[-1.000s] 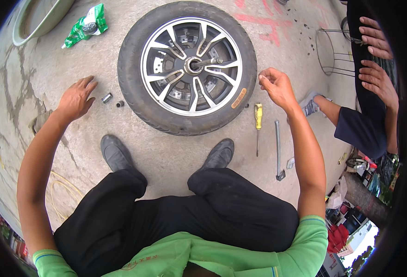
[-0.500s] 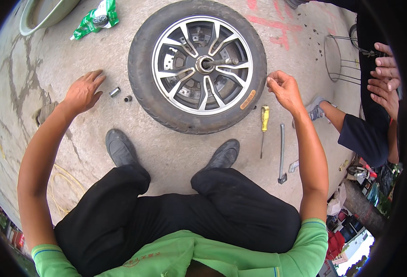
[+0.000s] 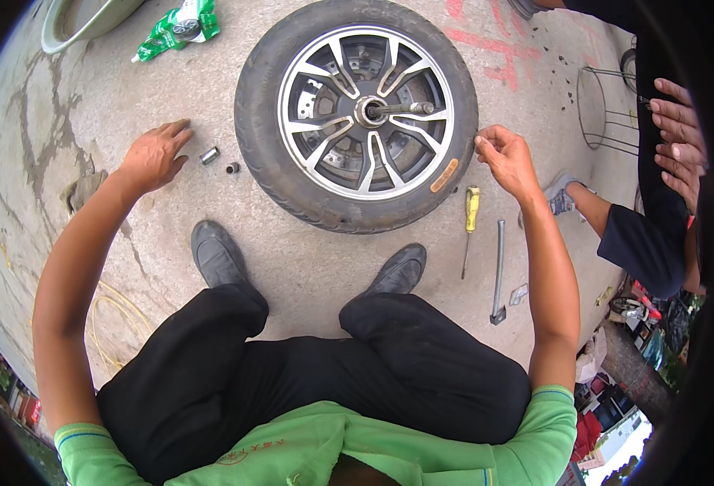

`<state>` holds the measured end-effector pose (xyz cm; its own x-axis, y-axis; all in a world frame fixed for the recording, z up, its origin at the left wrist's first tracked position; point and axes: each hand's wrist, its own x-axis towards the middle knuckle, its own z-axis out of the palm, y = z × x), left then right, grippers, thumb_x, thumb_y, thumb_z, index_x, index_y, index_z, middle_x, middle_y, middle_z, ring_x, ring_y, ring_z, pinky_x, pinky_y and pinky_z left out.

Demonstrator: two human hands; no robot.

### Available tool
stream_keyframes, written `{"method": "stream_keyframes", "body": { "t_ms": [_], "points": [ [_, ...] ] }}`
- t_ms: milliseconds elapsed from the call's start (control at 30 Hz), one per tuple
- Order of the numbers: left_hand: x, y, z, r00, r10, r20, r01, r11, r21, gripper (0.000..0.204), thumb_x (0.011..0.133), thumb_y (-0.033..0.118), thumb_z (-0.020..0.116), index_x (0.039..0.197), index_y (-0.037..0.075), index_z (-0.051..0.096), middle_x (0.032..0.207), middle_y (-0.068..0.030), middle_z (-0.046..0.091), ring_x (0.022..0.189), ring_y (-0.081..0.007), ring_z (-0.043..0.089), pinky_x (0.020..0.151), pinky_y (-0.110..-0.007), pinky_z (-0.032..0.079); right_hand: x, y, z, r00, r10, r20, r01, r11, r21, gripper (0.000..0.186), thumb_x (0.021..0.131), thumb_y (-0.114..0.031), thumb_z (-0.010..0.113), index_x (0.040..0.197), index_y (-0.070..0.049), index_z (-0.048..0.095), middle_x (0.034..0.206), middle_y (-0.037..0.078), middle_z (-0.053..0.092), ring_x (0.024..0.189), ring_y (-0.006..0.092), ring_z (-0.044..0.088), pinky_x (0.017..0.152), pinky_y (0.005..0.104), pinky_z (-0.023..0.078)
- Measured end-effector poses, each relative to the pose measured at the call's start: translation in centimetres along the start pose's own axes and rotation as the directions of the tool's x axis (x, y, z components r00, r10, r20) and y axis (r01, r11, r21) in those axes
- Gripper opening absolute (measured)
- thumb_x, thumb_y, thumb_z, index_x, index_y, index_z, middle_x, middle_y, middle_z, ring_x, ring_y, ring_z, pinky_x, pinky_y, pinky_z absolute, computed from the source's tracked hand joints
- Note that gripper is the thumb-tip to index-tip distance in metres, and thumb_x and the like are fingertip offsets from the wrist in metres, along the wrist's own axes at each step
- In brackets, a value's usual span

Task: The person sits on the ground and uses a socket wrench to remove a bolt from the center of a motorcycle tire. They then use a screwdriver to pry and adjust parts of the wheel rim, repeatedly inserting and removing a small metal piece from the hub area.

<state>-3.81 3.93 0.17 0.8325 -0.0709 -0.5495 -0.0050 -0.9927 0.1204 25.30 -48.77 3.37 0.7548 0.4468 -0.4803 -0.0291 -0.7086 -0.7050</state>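
A wheel with a black tyre (image 3: 272,174) and a silver-and-black spoked rim lies flat on the ground before me. From its hub a metal axle rod (image 3: 406,108) sticks out. My left hand (image 3: 156,155) hovers left of the wheel, fingers spread and holding nothing. Close to it lie a shiny socket (image 3: 209,155) and a smaller dark socket (image 3: 232,168). Beside the tyre's right edge is my right hand (image 3: 504,159), thumb and fingertips pinched together; whatever may be between them is hidden. Below it lie a yellow-handled screwdriver (image 3: 471,212) and a long metal bar wrench (image 3: 500,263).
A green-and-white packet (image 3: 177,31) and a pale basin (image 3: 57,40) are at the upper left. On the right are another person's hands (image 3: 677,138) and sneaker (image 3: 564,194), near a wire stand (image 3: 590,109). A yellow cord (image 3: 118,304) lies at lower left.
The whole view has shifted slightly, so the wheel and tools appear a little further right. Both hands keep nearly the same pose and place beside the wheel.
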Motion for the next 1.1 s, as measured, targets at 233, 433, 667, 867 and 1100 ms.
{"method": "stream_keyframes", "body": {
  "t_ms": [233,433,667,867,1100],
  "points": [
    [-0.08,0.08,-0.17,1.0,0.005,-0.002,-0.005,1.0,-0.017,0.052,0.091,0.019,0.071,0.137,0.003,0.056,0.151,-0.0157,0.05,0.136,-0.0327,0.052,0.113,-0.04,0.044,0.1,0.28,0.0,1.0,0.011,0.006,-0.011,1.0,-0.003,0.018,0.097,-0.017,0.067,0.098,0.001,0.068,0.079,0.003,0.067,0.071,0.0101,0.06,0.066,0.0269,0.05],
    [-0.13,-0.43,0.6,0.999,0.023,-0.039,-0.024,1.0,-0.017,0.053,0.088,0.017,0.072,0.137,0.004,0.055,0.151,-0.0168,0.05,0.134,-0.0353,0.053,0.112,-0.042,0.044,0.16,0.05,0.12,1.0,-0.003,0.005,0.003,1.0,-0.024,0.02,0.097,-0.018,0.067,0.098,0.002,0.068,0.078,0.003,0.066,0.07,0.0098,0.06,0.065,0.0267,0.05],
    [-0.16,-0.28,0.52,1.0,0.013,-0.026,-0.013,1.0,-0.019,0.054,0.088,0.017,0.072,0.138,0.004,0.055,0.151,-0.0166,0.049,0.135,-0.0351,0.052,0.113,-0.042,0.044,0.35,0.56,0.14,1.0,-0.016,0.004,0.016,1.0,-0.024,0.02,0.097,-0.018,0.066,0.097,0.002,0.068,0.077,0.002,0.066,0.069,0.0099,0.06,0.065,0.0267,0.05],
    [-0.16,-0.42,0.67,1.0,0.015,-0.021,-0.015,1.0,-0.009,0.053,0.089,0.017,0.072,0.138,0.004,0.055,0.152,-0.0163,0.049,0.135,-0.035,0.053,0.113,-0.042,0.044,0.28,0.31,0.16,1.0,-0.021,0.003,0.021,0.999,-0.031,0.02,0.097,-0.018,0.066,0.097,0.002,0.068,0.077,0.003,0.066,0.07,0.0101,0.061,0.066,0.0269,0.051],
    [-0.11,-0.14,0.31,1.0,-0.014,0.019,0.015,1.0,-0.005,0.053,0.089,0.017,0.071,0.138,0.003,0.054,0.152,-0.0149,0.048,0.122,-0.036,0.061,0.104,-0.043,0.05,0.35,0.56,0.09,1.0,-0.009,0.007,0.01,0.999,-0.037,0.02,0.097,-0.018,0.066,0.098,0.002,0.068,0.078,0.002,0.066,0.07,0.0101,0.061,0.066,0.0268,0.051]
  ]
}}
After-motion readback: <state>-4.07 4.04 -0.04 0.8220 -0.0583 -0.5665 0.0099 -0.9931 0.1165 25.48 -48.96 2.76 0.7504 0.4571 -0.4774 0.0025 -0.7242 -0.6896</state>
